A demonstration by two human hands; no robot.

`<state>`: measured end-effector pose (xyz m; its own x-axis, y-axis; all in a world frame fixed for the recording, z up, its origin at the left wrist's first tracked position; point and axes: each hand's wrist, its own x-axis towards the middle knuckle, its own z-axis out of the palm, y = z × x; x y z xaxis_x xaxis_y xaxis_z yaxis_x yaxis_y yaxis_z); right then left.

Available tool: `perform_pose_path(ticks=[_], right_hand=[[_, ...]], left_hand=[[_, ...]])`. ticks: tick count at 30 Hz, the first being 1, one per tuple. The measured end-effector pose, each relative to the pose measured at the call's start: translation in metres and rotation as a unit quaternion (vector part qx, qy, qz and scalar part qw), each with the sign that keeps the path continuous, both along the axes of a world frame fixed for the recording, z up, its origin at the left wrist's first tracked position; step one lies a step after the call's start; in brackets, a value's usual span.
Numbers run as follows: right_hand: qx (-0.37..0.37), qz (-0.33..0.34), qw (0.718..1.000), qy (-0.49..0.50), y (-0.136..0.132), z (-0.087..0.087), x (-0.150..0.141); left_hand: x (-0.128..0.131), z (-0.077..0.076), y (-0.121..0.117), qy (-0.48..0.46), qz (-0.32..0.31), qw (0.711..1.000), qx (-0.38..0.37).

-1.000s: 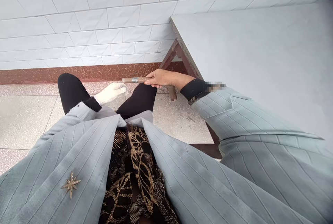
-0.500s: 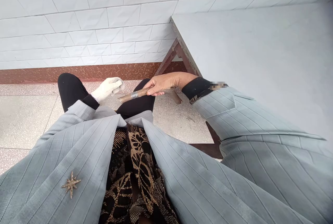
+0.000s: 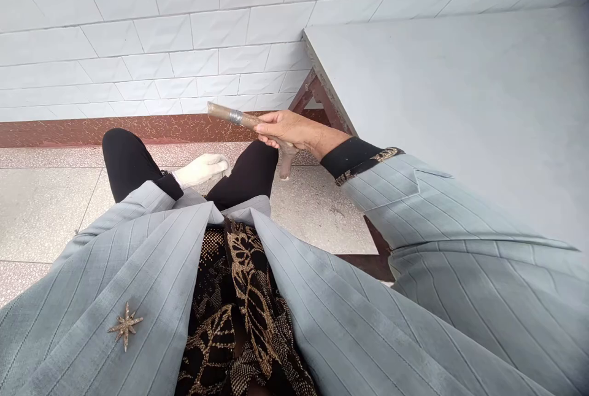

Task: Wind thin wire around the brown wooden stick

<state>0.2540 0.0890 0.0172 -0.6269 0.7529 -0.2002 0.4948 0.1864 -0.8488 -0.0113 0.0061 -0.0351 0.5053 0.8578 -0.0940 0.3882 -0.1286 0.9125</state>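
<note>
A brown wooden stick [image 3: 248, 120] is in my bare right hand [image 3: 283, 129], gripped between thumb and fingers. Silvery wire is wound round it near its left end, which points left and slightly up. Beyond my fingers, at the other end, a short stub of the wood angles downward. My left hand [image 3: 200, 170] wears a white knit glove and hovers low between my knees, apart from the stick. Its fingers are curled together. A small pale greyish bit shows at the fingertips, too unclear to name.
A grey-white tabletop [image 3: 442, 95] on reddish-brown legs [image 3: 327, 101] stands at my right. Ahead is a white tiled wall [image 3: 184, 27] with a brown base strip [image 3: 69, 132]. My black-trousered knees [image 3: 126, 159] flank my left hand over the speckled floor [image 3: 46, 199].
My right hand has lifted and turned the stick, its wired end now higher and the stub pointing more straight down. My left hand has dropped slightly and moved a little right, farther from the stick.
</note>
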Motion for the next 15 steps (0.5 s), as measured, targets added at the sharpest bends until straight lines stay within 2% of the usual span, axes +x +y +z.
perform_pose_path(ticks=[4,7,10,15], right_hand=[[0.000,0.000,0.995,-0.099,0.014,-0.012,0.005],[-0.014,0.007,0.992,-0.123,0.019,-0.016,0.008],[-0.029,0.038,0.989,-0.142,0.019,-0.016,0.008],[-0.046,0.103,0.978,-0.178,0.011,-0.008,0.007]], left_hand=[[-0.003,0.005,0.002,0.057,0.011,0.994,0.093],[-0.006,0.009,0.003,0.095,0.006,0.985,0.144],[-0.007,0.014,0.002,0.099,0.009,0.983,0.152],[-0.008,0.020,0.001,0.046,0.037,0.989,0.136]])
